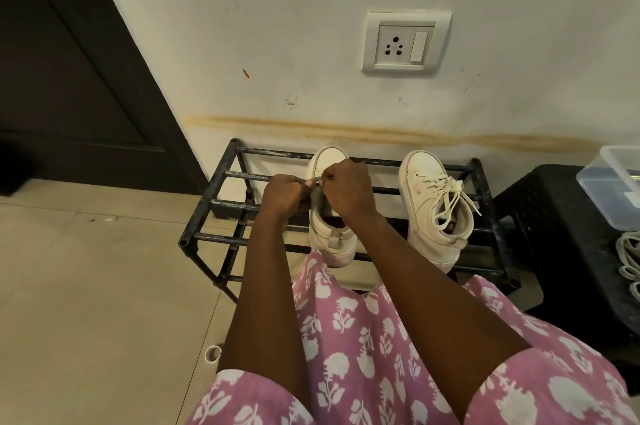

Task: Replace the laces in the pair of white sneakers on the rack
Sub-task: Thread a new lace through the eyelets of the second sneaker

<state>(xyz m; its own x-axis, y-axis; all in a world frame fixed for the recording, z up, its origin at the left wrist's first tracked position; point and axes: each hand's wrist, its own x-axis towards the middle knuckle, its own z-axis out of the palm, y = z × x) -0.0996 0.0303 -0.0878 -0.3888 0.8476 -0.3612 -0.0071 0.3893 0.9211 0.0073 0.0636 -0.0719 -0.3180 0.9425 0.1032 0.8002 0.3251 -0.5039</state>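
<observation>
Two white sneakers stand on a black metal rack [221, 179] against the wall, toes to the wall. The right sneaker [434, 213] is laced, its cream lace ends loose over the opening. The left sneaker [330, 217] shows no lace along its open throat. My left hand [284, 194] and my right hand [348, 191] meet over its front eyelets, fingers curled, pinching something small and pale between them; what it is stays hidden. More cream laces [628, 262] lie on a black stool at the right edge.
The black stool [554, 217] right of the rack carries a clear plastic box [613, 182]. A dark door [69, 78] stands at the left. A wall socket [405, 42] is above the rack. A white tape roll [213, 353] lies on the tiled floor.
</observation>
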